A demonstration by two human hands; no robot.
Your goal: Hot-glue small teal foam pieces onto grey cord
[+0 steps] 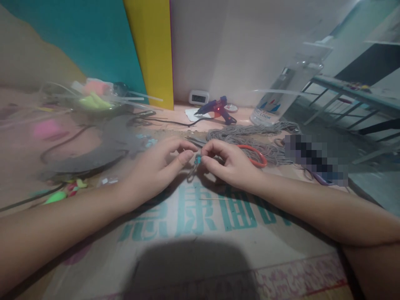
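Observation:
My right hand (229, 162) pinches a small teal piece with a thin cord loop (191, 175) hanging below it. The teal bit (198, 159) shows right at the thumb and fingertips. Just left of it, my left hand (168, 162) has its thumb and forefinger drawn together; what lies between them, if anything, is too small to make out. Scissors with orange handles (265, 160) lie behind my right hand, their blades pointing left. A thin stick (214, 198) rests on the printed cardboard (193, 233) below my hands.
Grey cord (250, 132) is heaped behind the scissors. Further back are a blue glue gun (215, 107) with a red light, a small digital clock (198, 98) and a clear plastic bottle (275, 100). Colourful bits (73, 187) and clear plastic bags (96, 98) lie at left.

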